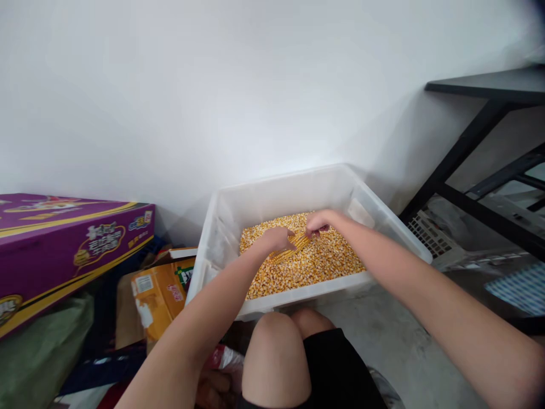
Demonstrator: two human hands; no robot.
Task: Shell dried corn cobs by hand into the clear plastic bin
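A yellow corn cob [293, 250], with kernels still on it, lies slantwise between my hands, just above the loose kernels. My left hand [277, 238] is closed on the cob from the left, with a finger and thumb showing around its middle. Curled fingers of my right hand [318, 221] grip the cob's upper right end. Below both hands, loose yellow and white corn kernels [310, 271] cover the bottom of a white plastic tub [272, 184]. The palms and some fingertips are hidden.
A white wall rises behind the tub. To the left are a large purple box [63, 238] and a torn yellow carton [159, 295]. A black-framed table [489, 85] stands at the right, with a pale plastic basket [434, 238] beneath it. My knees are close to the tub's front.
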